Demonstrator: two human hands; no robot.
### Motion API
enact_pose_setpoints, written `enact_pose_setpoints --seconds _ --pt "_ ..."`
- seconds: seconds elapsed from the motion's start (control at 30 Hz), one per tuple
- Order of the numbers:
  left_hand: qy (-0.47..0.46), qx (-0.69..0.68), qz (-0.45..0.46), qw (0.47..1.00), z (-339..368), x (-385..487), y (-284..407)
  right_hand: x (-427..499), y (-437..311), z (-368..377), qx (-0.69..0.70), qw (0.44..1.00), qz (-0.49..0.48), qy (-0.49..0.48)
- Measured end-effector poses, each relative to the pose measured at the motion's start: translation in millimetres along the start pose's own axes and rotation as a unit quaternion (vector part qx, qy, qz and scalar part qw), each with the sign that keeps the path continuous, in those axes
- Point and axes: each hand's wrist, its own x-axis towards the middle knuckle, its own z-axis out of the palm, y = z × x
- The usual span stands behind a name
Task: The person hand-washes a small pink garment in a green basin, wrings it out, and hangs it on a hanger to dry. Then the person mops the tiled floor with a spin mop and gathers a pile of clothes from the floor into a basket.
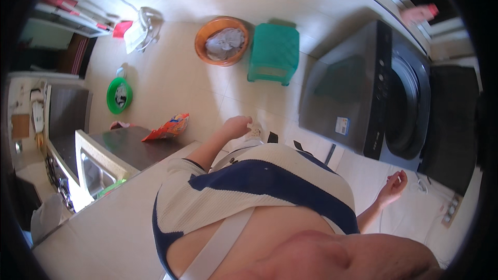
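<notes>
My left hand (236,127) hangs beside my striped top with its fingers loosely curled, holding nothing. Low at the right, my right hand (393,186) is held out near the washing machine (338,93), its fingers bent and apart, also without anything in it. The machine is dark grey, with a control panel and a round dark opening or door. Ahead of me on the floor, an orange basin (201,46) holds pale, crumpled cloth (225,43). A green plastic stool (275,48) stands close to the right of that basin.
A green basin (110,95) with black and white items sits at the left. A red-orange packet (171,127) lies near a dark cabinet (128,144), beside a sink (93,171). A white object with a cord (140,31) stands by the wall. A wall socket strip (451,210) is at the lower right.
</notes>
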Motion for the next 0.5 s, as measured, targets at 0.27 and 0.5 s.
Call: enact_pose_setpoints --seconds 0.27,0.5 --pt "0.156 -0.146 -0.146 0.966 -17 -39 -38 77 -80 129 0.165 0.965 -0.111 -0.171" --pt "0.195 -0.159 -0.294 0.922 34 -101 -77 141 -143 265 0.24 0.921 -0.164 -0.26"
